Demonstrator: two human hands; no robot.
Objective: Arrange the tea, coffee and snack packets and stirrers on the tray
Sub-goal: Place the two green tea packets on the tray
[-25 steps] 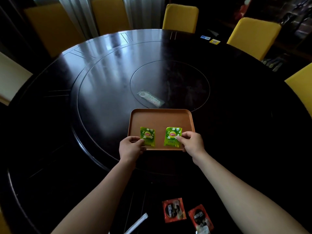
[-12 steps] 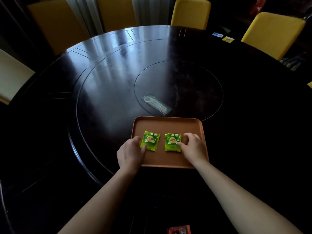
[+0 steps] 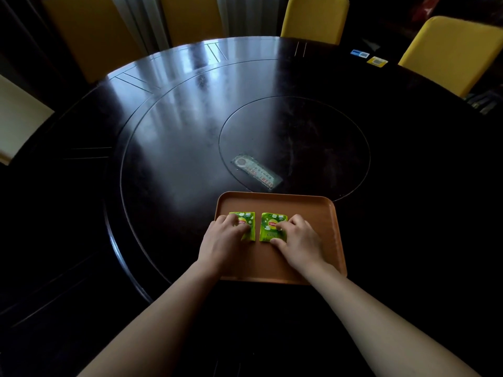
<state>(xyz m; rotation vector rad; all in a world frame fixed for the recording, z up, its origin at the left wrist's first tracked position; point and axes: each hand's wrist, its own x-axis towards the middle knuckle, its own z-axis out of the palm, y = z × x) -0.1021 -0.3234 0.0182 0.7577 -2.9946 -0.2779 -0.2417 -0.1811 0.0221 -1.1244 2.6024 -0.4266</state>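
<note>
An orange-brown tray (image 3: 307, 205) lies on the dark round table in front of me. Two green Lipton tea packets lie flat on it side by side. My left hand (image 3: 221, 240) rests on the left tea packet (image 3: 250, 219), fingers over its lower half. My right hand (image 3: 298, 240) presses on the right tea packet (image 3: 269, 227), fingertips on its right edge and lower corner. The coffee packets and stirrer are out of view.
A clear plastic packet (image 3: 255, 172) lies on the table just beyond the tray, at the edge of the inner turntable disc. Small blue (image 3: 359, 53) and yellow cards (image 3: 377, 61) lie at the far right. Yellow chairs (image 3: 451, 50) ring the table.
Both hands have slid further onto the tray, moving the two tea packets closer together and flat. The view has tilted up, so the red coffee packets near me have left the frame.
</note>
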